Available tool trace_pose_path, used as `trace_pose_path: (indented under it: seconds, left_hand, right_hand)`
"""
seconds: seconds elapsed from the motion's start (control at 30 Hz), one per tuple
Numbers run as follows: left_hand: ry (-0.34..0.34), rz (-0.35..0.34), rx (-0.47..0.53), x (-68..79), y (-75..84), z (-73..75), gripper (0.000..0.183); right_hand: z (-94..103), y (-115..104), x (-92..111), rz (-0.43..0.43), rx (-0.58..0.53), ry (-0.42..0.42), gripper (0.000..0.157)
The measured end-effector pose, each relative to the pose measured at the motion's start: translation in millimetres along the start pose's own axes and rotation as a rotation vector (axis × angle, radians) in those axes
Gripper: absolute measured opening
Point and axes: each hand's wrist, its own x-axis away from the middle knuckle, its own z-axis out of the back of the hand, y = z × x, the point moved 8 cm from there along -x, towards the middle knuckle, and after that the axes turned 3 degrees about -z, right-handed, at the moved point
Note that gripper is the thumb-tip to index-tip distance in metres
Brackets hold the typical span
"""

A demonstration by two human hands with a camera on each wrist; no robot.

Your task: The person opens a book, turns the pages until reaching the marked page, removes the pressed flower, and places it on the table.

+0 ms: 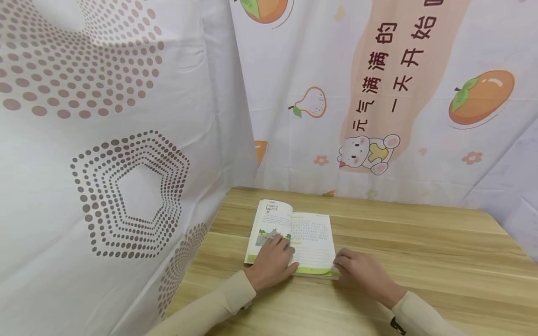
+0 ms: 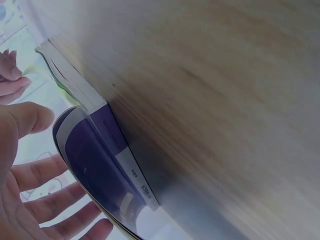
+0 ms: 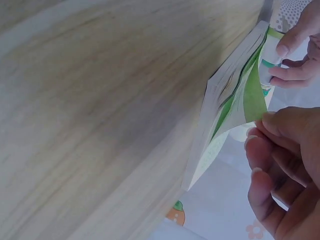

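An open book (image 1: 313, 254) lies on the wooden table, its left page showing a small colour picture and its right page lines of text above ruled lines. My left hand (image 1: 273, 263) rests on the lower left page near the fold, fingers spread. In the left wrist view the purple and white spine (image 2: 117, 137) and bent cover show beside those fingers. My right hand (image 1: 363, 273) is at the lower right corner of the book. Seen from the right wrist, its thumb and forefinger pinch the green-edged corner of a page (image 3: 255, 100), lifted off the pages below.
The wooden table (image 1: 399, 242) extends to the right of the book. White curtains stand close round it: a dotted one (image 1: 201, 116) on the left and a fruit-printed one (image 1: 286, 140) behind. A dark band (image 1: 397, 325) circles the right wrist.
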Motion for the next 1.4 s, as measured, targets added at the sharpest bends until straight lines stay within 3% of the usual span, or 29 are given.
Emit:
trace_pose_path:
  seconds: [0.37,0.47,0.57,0.63,0.77,0.83,0.9,0.97,1.03,1.17,1.27,1.4]
  left_hand:
    - [0.005,0.001,-0.016,-0.9,3.0,-2.3,0.031]
    - [0.005,0.003,-0.028,-1.7,3.7,-3.2,0.042]
    - [0.000,0.005,-0.052,-2.7,4.6,-4.8,0.055]
    - [-0.002,0.006,-0.066,-3.0,5.4,-5.7,0.059]
    - [0.012,0.015,-0.088,-2.9,6.1,-5.2,0.048]
    - [0.012,0.024,-0.090,-2.6,5.8,-4.8,0.038]
    - [0.006,0.040,-0.099,-2.3,4.5,-4.5,0.035]
    - [0.009,0.055,-0.109,-1.9,2.6,-3.1,0.039]
    - [0.030,0.074,-0.114,-1.7,-0.6,0.6,0.046]
    - [0.220,0.070,-0.102,-1.6,-7.5,17.1,0.049]
    - [0.291,0.069,-0.111,-1.1,-12.5,23.3,0.050]
    - [0.189,0.094,-0.136,-0.6,-16.2,18.7,0.050]
  right_hand:
    - [-3.8,-5.8,2.0,0.069,0.018,0.004,0.018]
    - [1.3,-6.2,-1.3,0.079,0.010,0.050,0.017]
    - [10.5,-8.1,-6.0,0.095,-0.022,0.127,0.003]
    - [17.2,-10.4,-9.2,0.104,-0.041,0.175,0.015]
    - [27.8,-15.7,-13.7,0.105,-0.055,0.247,0.042]
    - [31.3,-16.3,-14.7,0.086,-0.065,0.268,0.039]
    - [32.7,-14.0,-15.3,0.047,-0.082,0.269,0.025]
    - [32.1,-10.7,-14.9,0.009,-0.095,0.255,0.022]
    - [28.4,-7.3,-13.9,-0.016,-0.091,0.222,0.035]
    - [14.8,-3.6,-8.2,-0.031,-0.045,0.097,0.039]
    - [1.8,-1.4,-1.5,-0.052,-0.040,-0.020,0.033]
    - [-11.7,-0.6,6.4,-0.044,-0.065,-0.103,0.027]
